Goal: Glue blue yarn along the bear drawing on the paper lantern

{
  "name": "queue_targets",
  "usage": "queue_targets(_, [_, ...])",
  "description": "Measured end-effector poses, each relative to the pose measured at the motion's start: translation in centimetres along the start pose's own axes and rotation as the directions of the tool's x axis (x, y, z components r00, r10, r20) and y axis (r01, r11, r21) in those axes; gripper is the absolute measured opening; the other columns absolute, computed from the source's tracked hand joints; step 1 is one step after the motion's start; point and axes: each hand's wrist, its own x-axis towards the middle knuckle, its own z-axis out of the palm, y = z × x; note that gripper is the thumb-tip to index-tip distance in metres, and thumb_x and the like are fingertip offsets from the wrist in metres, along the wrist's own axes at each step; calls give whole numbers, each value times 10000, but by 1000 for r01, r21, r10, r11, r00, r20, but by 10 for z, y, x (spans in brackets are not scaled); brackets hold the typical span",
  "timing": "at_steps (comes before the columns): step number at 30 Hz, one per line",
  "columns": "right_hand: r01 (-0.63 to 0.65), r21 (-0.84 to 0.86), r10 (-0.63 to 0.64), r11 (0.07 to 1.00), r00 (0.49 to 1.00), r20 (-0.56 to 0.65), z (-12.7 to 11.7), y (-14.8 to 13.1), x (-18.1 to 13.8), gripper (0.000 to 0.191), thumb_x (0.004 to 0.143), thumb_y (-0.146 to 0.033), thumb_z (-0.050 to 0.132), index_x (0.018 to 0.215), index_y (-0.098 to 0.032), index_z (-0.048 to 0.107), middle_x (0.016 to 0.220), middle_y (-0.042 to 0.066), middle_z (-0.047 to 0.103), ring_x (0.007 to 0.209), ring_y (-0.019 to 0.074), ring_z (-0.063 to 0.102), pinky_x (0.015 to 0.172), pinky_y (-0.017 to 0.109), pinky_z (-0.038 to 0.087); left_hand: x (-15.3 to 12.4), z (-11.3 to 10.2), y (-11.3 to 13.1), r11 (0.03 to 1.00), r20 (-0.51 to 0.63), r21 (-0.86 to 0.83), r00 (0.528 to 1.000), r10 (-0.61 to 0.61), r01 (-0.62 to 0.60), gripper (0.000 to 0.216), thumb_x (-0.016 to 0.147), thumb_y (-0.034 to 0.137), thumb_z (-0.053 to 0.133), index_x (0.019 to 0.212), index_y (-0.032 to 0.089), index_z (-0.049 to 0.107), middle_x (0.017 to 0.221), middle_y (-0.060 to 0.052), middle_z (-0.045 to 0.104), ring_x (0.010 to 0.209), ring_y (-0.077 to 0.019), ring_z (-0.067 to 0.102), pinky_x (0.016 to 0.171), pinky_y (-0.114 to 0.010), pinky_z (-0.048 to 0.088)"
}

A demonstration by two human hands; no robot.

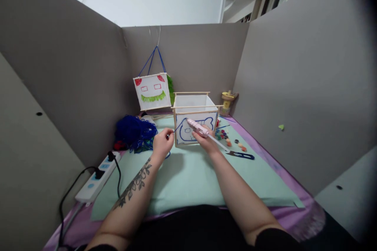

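My left hand (163, 143) is closed, pinching a blue cord (178, 128) that runs up to the front of a white box (180, 118). Thin wooden sticks frame this box, and blue cord outlines an animal-like face on its front panel. My right hand (206, 139) wraps around a pale pink glue gun (198, 127), with a white glue stick (218, 142) trailing out of its rear. The gun's nozzle points at the upper left of the outline, close to where the cord meets the panel. Part of the drawing is hidden behind the gun and hand.
A finished-looking lantern (153, 93) hangs at the back left. Blue yarn (134, 131) is heaped below it. A power strip (98, 180) with plugged cables lies left. Snips (241, 155), small coloured pieces (223, 135) and a yellow item (226, 102) are right. Grey partitions (188, 59) enclose the table.
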Motion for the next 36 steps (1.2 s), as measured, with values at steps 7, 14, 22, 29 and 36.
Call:
queue_targets(7, [2,-8,-2,1000,1000,-3,0,-3,0,249,739,-422,634,666,-220,509,680,10,572,628,172,535,594,286,419,-2,7,-5,1000,9,-26,1000,-6,7,155,822,274,540,919,209,643,792,-28,712,659,-152,633,648,-258,471])
queue_targets(14, [3,-1,-3,1000,1000,22,2,-9,0,241,734,-431,627,687,-211,540,693,12,584,655,177,559,622,285,438,-3,11,-5,999,29,-53,1000,0,2,173,836,282,548,970,209,630,777,-17,707,640,-143,633,621,-243,471])
queue_targets(22, [21,5,-21,1000,1000,23,7,-5,-1,222,738,-401,641,690,-206,546,716,13,583,664,172,562,651,288,447,-5,14,-5,998,57,-44,997,47,-45,194,870,283,520,1028,216,611,837,-29,712,699,-152,656,669,-256,486])
queue_targets(29, [6,4,-7,1000,1000,26,5,-11,-1,232,740,-416,635,694,-204,554,710,16,588,657,174,560,637,291,447,-7,15,-5,997,93,-58,994,60,-55,179,879,272,512,1010,214,620,891,-50,721,750,-169,669,679,-268,498])
queue_targets(36, [-4,9,4,1000,998,57,3,-9,-4,213,730,-406,646,750,-197,610,757,21,619,683,177,572,657,297,455,-7,17,-9,996,62,-81,997,52,-47,177,879,273,508,1001,213,620,854,-39,716,730,-164,661,676,-267,495])
